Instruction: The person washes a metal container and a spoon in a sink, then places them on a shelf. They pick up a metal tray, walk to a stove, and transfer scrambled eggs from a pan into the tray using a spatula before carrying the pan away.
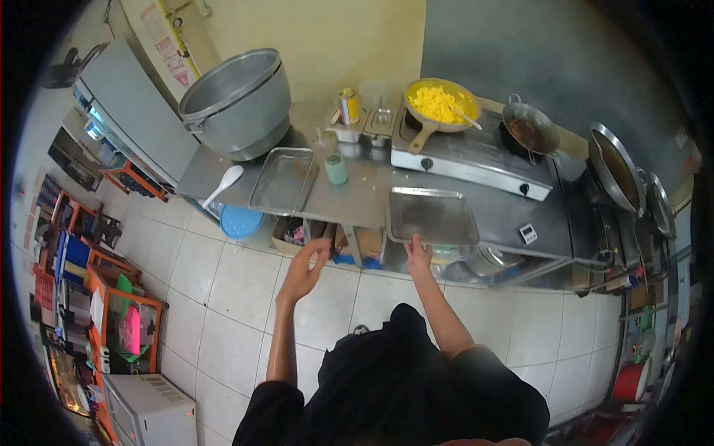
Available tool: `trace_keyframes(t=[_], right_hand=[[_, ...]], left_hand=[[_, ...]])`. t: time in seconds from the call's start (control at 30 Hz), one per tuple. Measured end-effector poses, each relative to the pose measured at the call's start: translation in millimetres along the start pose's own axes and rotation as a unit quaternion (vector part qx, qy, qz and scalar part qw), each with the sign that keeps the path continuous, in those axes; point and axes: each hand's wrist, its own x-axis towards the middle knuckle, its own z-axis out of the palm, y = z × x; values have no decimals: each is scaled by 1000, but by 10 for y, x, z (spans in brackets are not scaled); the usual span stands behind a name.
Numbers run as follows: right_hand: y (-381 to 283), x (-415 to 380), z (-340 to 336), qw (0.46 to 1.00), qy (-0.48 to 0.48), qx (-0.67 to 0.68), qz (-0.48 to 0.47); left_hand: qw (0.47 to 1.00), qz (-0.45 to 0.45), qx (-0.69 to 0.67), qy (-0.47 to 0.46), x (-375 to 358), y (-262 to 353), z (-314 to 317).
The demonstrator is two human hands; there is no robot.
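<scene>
My right hand [419, 257] grips the near rim of a shallow rectangular metal tray [431, 214], its thumb on top. The tray is over the front of the steel counter, below the gas stove. My left hand [303, 269] is in the air in front of the counter edge, fingers loosely bent and apart, holding nothing. A second metal tray [282, 181] lies on the counter beyond it. Beside that tray stands a squeeze bottle [336, 169] with pale green contents, and a white rice paddle [224, 184] rests to the left.
A large metal pot [242, 104] stands at the back left. On the stove [476, 169] are a pan of scrambled egg [440, 104] and a dark wok [529, 126]. A small white timer [527, 233] sits at the front right. A blue-lidded bucket [240, 221] is below the counter.
</scene>
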Motion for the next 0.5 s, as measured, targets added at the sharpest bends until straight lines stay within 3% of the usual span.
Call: trace_keyframes(t=[0.07, 0.13, 0.2, 0.27, 0.3, 0.33, 0.37, 0.4, 0.43, 0.5], right_hand=[[-75, 176, 226, 998, 2, -3, 57], [15, 712, -56, 974, -109, -51, 192], [-506, 603, 84, 929, -132, -113, 327], [-1279, 549, 585, 876, -229, -390, 170], [-1525, 754, 691, 855, -261, -445, -47], [-1758, 929, 833, 790, -279, -479, -261], [-2168, 809, 1349, 818, -194, -477, -255], [-2400, 1063, 1545, 719, -150, -540, -411], [-2608, 1299, 1693, 592, -102, -580, -550], [-2918, 1567, 2104, 520, -54, -637, -567]], left_hand=[[973, -101, -193, -70, 903, 158, 195], [980, -59, -172, -81, 1611, 21, 492], [984, -21, -153, -92, 2209, -20, 845], [982, -47, -170, -61, 2842, -163, 1194], [979, -79, -182, -51, 3204, -384, 1445], [974, -113, -195, -39, 3552, -550, 1660], [944, -167, -262, -110, 3859, -490, 1731], [902, -217, -328, -177, 4121, -423, 1803], [901, -222, -330, -173, 4315, -486, 1983], [661, -434, -519, -325, 4563, -717, 2366]])
